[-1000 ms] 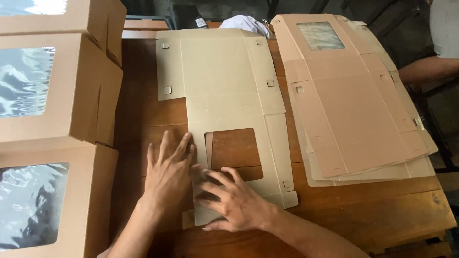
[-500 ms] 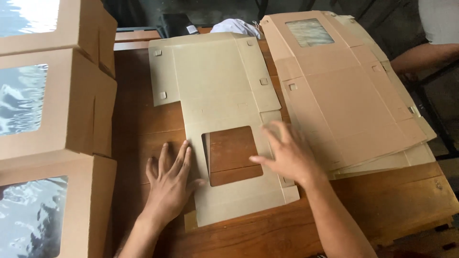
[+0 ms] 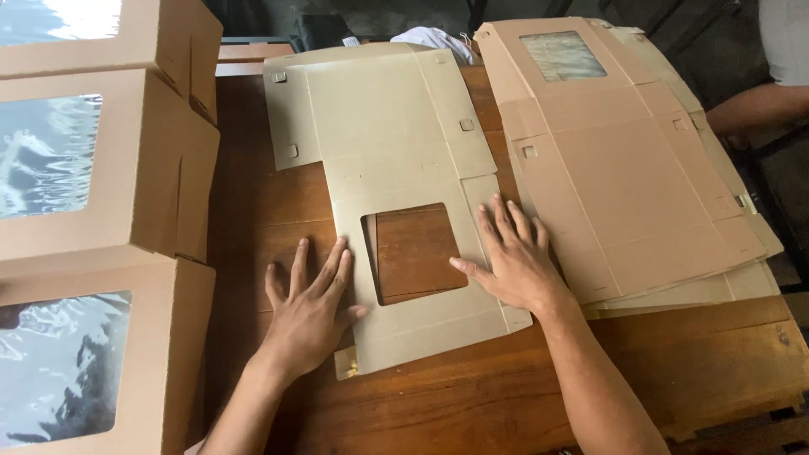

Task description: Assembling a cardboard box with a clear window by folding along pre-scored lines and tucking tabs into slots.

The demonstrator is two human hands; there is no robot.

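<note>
We're working on a dark brown wooden table [image 3: 472, 404] — planked top, some wear on the near right edge. Behind it the room is dim; a white cloth [image 3: 434, 38] is sitting at the far edge.

Far left: three assembled brown boxes [image 3: 109, 168] with clear film windows are standing stacked in a row along the table's left side.

Our left hand [image 3: 310, 307] is lying flat, palm down, fingers spread, gripping nothing — fingertips are pressing the left margin of the flat box blank [image 3: 396, 126], the heel resting on bare wood.

The blank is lying unfolded mid-table, greyish inner face up, its square window cutout [image 3: 415, 253] showing the wood between our two hands.

Our right hand [image 3: 510, 257] is also lying open and flat, holding nothing, pressing the blank's right flap just beside the cutout, fingers pointing away from us.

Right of that, a stack of flat blanks [image 3: 632, 168] is lying brown side up, the top one with a film window, overlapping our blank's right edge. Far right, another person's forearm [image 3: 750, 105] is resting near the stack.

Versus half a second back: the left hand is staying put; the right hand is sitting slightly closer to the cutout.
</note>
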